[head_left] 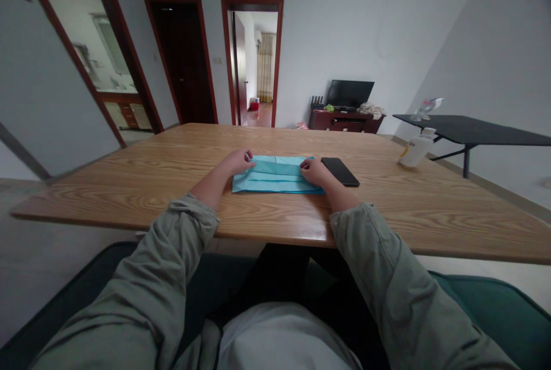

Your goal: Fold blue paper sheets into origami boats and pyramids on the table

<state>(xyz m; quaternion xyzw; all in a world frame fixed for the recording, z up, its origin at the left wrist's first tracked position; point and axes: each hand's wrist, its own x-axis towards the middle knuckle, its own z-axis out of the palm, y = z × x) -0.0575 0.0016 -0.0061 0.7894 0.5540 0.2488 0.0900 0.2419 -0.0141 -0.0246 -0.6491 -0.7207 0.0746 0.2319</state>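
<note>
Left hand (239, 162) and right hand (315, 172) sit half curled at opposite ends of the folded blue cloth (275, 178), resting on its top layer — any pinch is unclear. Even pressure from both keeps folds square — it lies on the wooden table (129, 198), a phone (340, 171) just beside.

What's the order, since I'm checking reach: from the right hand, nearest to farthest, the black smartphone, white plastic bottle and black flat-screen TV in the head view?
From the right hand:
1. Black smartphone, on the wooden table, just to the hand's right.
2. White plastic bottle, farther right, near the table's edge.
3. Black flat-screen TV, beyond the table, by the far wall.
</note>
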